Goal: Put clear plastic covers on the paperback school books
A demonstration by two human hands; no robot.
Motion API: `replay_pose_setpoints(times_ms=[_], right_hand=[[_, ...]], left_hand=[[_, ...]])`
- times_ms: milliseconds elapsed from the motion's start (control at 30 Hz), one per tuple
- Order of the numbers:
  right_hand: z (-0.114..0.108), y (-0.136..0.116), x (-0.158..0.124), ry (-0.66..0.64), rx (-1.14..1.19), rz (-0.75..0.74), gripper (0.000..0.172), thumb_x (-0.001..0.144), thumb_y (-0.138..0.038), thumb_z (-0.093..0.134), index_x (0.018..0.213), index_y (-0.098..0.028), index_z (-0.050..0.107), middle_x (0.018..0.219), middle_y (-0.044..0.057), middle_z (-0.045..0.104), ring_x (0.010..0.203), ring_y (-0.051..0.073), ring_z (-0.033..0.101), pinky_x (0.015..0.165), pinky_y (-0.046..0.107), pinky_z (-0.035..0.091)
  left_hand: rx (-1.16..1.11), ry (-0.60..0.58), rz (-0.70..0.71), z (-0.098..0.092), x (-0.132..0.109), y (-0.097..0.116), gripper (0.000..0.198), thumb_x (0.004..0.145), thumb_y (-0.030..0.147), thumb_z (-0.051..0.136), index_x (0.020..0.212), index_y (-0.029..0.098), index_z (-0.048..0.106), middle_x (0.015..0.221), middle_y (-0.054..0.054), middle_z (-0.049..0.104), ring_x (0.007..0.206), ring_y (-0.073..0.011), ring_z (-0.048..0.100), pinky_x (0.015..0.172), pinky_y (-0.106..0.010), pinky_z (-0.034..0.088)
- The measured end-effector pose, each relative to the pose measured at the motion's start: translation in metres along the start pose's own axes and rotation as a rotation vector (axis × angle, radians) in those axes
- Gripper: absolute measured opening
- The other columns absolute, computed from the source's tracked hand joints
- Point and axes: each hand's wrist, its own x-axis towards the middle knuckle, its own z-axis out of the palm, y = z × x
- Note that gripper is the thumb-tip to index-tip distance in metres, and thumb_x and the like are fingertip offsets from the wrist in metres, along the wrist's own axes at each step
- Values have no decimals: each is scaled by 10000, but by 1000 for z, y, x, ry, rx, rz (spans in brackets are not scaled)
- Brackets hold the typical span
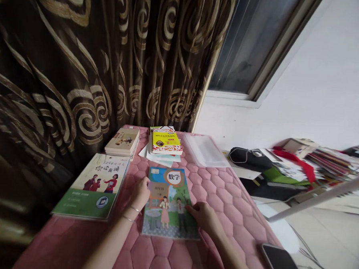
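Two piles at the far end: brown books (122,142) on the left; on the right a yellow book (166,141) tops the other pile, with loose papers (166,162) fanned out from beneath it.
Green book: flat on the left side of the desk (233,197), beside the left forearm and apart from the textbook (167,202).
Phone: near right corner, well apart from the textbook.
Curtain (111,58): hangs along the far and left sides of the desk; the window (247,41) is to its right.
Beyond the right edge: a jumble of papers, a red cloth (300,163) and stacked booklets (331,160), with a white pole (317,196) slanting across in front.
Textbook place: near the middle of the desk, between both hands, bare padding on its near side.
Textbook lie: cover up, long axis running away from the person, title end farthest.
Clear sheets (205,151): far right of the desk; whether they are sleeves holding anything, I cannot tell.
Left hand (140,192): fingers curled against the textbook's left edge; whether they pinch it, I cannot tell.
Right hand (203,216): thumb at the right edge, other fingers mostly hidden; its grip I cannot tell.
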Motion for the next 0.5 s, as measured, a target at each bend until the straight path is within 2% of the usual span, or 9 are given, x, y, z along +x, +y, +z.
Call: replay_pose_setpoints(times_ms=[133, 300, 400, 500], right_hand=[[-2, -9, 4, -134, 86, 21, 300, 833, -373, 531, 590, -203, 576, 481, 0, 608, 476, 149, 599, 436, 222, 343], [-1, -21, 10, -22, -59, -12, 462, 926, -440, 405, 556, -212, 563, 613, 55, 679, 635, 188, 655, 513, 251, 355], [1, -24, 15, 0, -38, 21, 455, 938, -466, 378, 653, -209, 622, 693, 71, 711, 706, 203, 674, 549, 257, 373], [3, -25, 19, -4, 15, 23, 456, 938, -469, 373, 698, -200, 652, 723, 87, 721, 716, 211, 681, 555, 260, 382]], left_hand=[[37, 20, -100, 10, 8, 6, 176, 860, 84, 438, 966, 111, 576, 821, -141, 699, 767, -219, 691, 607, -271, 475], [61, 18, -146, 17, 5, 13, 259, 911, 120, 364, 1090, 76, 546, 919, -195, 701, 842, -247, 699, 632, -282, 478], [41, 7, -162, 16, 2, 15, 297, 945, 177, 330, 1132, 81, 540, 932, -192, 704, 870, -240, 695, 667, -283, 472], [-15, -32, -201, 10, 4, 13, 294, 942, 243, 383, 1101, 81, 570, 910, -187, 707, 866, -241, 690, 687, -287, 459]])
